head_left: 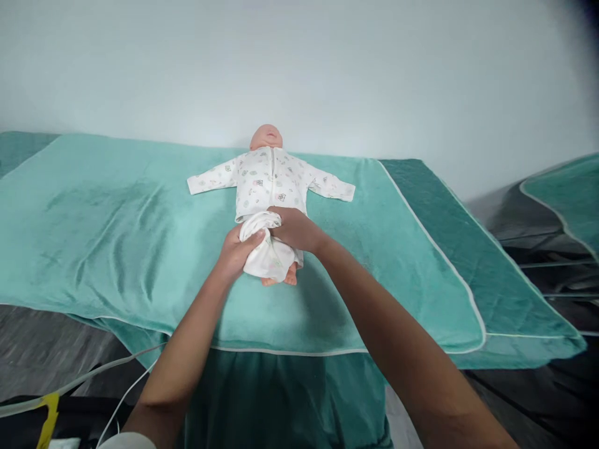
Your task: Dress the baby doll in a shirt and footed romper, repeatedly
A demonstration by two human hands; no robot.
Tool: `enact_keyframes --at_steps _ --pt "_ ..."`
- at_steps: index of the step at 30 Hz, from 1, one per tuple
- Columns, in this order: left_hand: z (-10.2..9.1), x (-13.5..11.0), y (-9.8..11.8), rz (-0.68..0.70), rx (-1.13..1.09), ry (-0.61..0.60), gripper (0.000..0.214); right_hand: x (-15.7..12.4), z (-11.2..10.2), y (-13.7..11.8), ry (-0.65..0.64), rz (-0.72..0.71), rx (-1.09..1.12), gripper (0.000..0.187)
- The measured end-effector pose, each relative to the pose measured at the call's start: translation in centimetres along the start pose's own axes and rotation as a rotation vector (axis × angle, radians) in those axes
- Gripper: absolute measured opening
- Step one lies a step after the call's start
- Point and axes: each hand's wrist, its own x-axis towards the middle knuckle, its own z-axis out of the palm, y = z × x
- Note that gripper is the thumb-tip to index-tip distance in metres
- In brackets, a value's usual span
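Note:
A baby doll (pixel 266 136) lies on its back, dressed in a white printed long-sleeved top (pixel 253 184) with both sleeves spread out. Over its lower legs, white baby trousers (pixel 269 259) are bunched up, and the doll's bare feet (pixel 291 274) show beneath the cloth. My left hand (pixel 234 251) grips the left side of the bunched trousers, thumb on top. My right hand (pixel 299 229) is closed at their upper right edge, with its fingers partly tucked into the folds and hidden.
A light green velvety blanket (pixel 140 249) with pale piping covers the table, over a darker green cover (pixel 477 249). Behind stands a pale wall (pixel 299 68). White cables (pixel 107 368) and a yellow strap (pixel 49 418) are at lower left. A metal rack (pixel 561 264) stands at right.

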Motion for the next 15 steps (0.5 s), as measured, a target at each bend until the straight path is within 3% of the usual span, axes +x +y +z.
enact_keyframes --at_steps 7,11,15 --pt "3.8 -6.2 0.9 -0.055 -0.086 0.084 0.039 -1.1 -0.4 -0.2 -0.129 -0.105 -0.279 0.01" --pt "6.0 -8.9 1.8 -0.13 -0.172 0.23 0.041 -1.3 -0.6 0.3 -0.173 -0.147 -0.337 0.008" --pt "7.0 -11.3 1.4 -0.199 -0.249 0.346 0.041 -1.3 -0.7 0.5 -0.225 -0.16 -0.39 0.013"
